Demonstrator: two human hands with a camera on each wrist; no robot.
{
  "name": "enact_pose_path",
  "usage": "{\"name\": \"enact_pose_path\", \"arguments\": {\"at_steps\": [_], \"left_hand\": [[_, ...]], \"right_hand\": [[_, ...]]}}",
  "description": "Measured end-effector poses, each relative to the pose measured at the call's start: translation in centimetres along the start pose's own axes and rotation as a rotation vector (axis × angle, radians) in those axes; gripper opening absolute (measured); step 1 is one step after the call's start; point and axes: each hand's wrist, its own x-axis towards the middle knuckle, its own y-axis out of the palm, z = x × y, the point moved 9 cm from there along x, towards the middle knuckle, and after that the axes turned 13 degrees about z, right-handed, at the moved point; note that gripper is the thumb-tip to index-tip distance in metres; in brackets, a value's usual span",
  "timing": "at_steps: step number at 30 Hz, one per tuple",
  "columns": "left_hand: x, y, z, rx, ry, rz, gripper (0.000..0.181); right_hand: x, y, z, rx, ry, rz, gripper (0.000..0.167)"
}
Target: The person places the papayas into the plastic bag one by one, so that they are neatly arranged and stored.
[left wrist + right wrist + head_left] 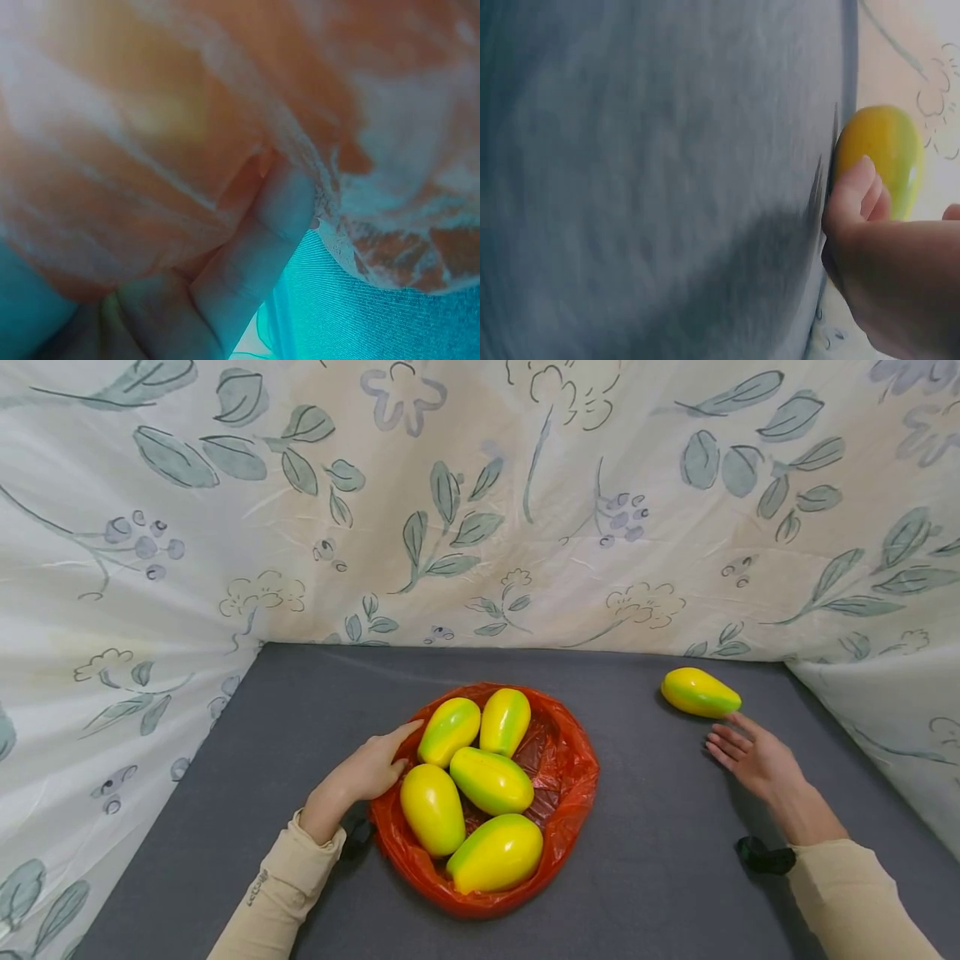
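A red plastic bag, its rim rolled down into a round opening, rests on the dark table. Several yellow-green mangoes lie inside it. My left hand grips the bag's left rim; the left wrist view shows a finger against the crinkled plastic. One more mango lies alone on the table at the far right. Just in front of it is my right hand, fingers extended and loosely spread, holding nothing. In the right wrist view that mango is partly hidden behind the fingers.
The dark grey table spreads out around the bag. A floral cloth hangs along its back edge and both sides, close behind the lone mango. A dark strap piece sits at my right wrist.
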Motion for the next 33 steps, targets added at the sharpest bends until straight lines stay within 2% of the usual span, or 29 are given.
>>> {"name": "enact_pose_path", "arguments": {"at_steps": [3,6,8,11,17,21,26,28,33], "left_hand": [[0.0,0.0,0.1,-0.009,-0.001,0.006,0.060],[0.0,0.0,0.1,-0.010,-0.003,0.007,0.059],[0.0,0.0,0.1,-0.011,-0.004,0.007,0.059],[0.0,0.0,0.2,-0.012,-0.005,0.010,0.059],[0.0,0.0,0.2,-0.005,0.010,0.002,0.059],[0.1,0.0,0.3,-0.009,0.010,-0.001,0.059],[0.1,0.0,0.3,-0.009,0.005,0.003,0.059],[0.1,0.0,0.3,-0.011,0.007,0.003,0.059],[0.1,0.0,0.2,-0.019,0.010,0.009,0.059]], "right_hand": [[0.0,-1.3,0.6,0.003,0.001,-0.109,0.074],[-0.1,-2.4,1.2,0.003,0.005,-0.230,0.087],[-0.1,-3.1,1.6,0.003,0.008,-0.310,0.090],[0.0,-3.8,2.0,-0.005,0.016,-0.388,0.093],[0.5,-4.8,3.0,-0.029,-0.002,-0.477,0.094],[1.2,-4.5,3.4,-0.123,-0.009,-0.480,0.100],[2.9,-3.9,4.2,-0.349,0.000,-0.370,0.102],[3.7,-4.4,4.6,-0.412,0.000,-0.341,0.102],[6.1,-7.2,5.2,-0.538,-0.024,-0.402,0.104]]}}
